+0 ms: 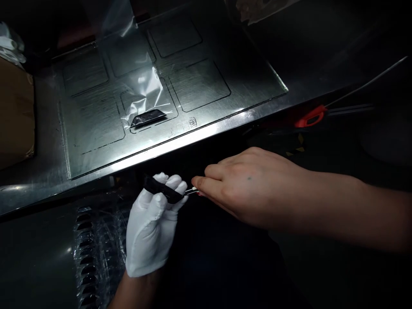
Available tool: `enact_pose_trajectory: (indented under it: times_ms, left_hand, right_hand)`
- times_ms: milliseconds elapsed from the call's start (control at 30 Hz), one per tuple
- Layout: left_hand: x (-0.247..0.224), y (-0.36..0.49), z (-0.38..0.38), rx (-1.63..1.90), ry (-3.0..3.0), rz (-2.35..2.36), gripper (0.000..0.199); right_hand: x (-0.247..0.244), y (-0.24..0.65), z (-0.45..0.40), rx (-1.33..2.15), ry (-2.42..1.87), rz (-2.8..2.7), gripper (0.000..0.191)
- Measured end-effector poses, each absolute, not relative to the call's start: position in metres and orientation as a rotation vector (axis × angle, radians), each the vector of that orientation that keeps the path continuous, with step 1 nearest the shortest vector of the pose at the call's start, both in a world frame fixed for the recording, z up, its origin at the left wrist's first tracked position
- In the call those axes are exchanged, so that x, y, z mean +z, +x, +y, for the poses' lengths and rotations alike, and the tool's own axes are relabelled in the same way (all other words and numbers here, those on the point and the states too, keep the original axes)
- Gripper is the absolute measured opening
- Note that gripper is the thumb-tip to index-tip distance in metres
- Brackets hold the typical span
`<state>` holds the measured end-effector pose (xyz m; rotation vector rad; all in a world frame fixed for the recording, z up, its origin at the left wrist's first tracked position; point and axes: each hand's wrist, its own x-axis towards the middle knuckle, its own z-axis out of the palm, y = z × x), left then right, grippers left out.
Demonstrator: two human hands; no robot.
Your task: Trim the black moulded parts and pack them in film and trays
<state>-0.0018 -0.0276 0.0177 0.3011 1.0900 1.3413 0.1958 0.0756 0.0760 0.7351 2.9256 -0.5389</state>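
My left hand (152,227), in a white glove, is closed around a small black elongated part (164,190), thumb on the near side and fingers behind. My right hand (247,186) is bare and pinches a thin metal-tipped tool (192,191) with a bit of red near the fingers. The tool's tip meets the right end of the black part; most of the tool is hidden inside my hand. On the metal-topped table beyond, a similar black part (148,118) lies at the open-looking end of a clear plastic bag (146,92).
The table's bright front edge (180,148) runs just beyond my hands. A cardboard box (16,111) stands at the left. Below it, several black parts sit in a clear plastic tray (86,259). A red handle-shaped object (310,118) is at the right, with a thin line extending from it.
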Motion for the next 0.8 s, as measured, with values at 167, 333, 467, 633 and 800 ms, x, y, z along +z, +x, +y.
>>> enact_pose_trajectory:
  times_ms: [167, 333, 467, 633, 800]
  left_hand:
    - [0.014, 0.007, -0.027, 1.426, 0.376, 1.136, 0.022]
    - [0.013, 0.016, -0.025, 1.493, 0.524, 1.229, 0.023]
    - [0.011, 0.023, -0.022, 1.495, 0.652, 1.308, 0.026]
    - [0.009, 0.028, -0.014, 1.482, 0.509, 1.225, 0.024]
    - [0.016, 0.029, -0.003, 1.419, 0.327, 1.033, 0.027]
  right_hand:
    - [0.073, 0.202, 0.073, -0.565, 0.830, 2.905, 0.021]
    - [0.069, 0.208, 0.070, -0.558, 0.924, 2.934, 0.020]
    - [0.065, 0.213, 0.067, -0.586, 0.949, 2.969, 0.019]
    - [0.060, 0.226, 0.078, -0.661, 0.988, 3.006, 0.020]
    - [0.038, 0.235, 0.134, -0.348, 1.383, 3.160, 0.032]
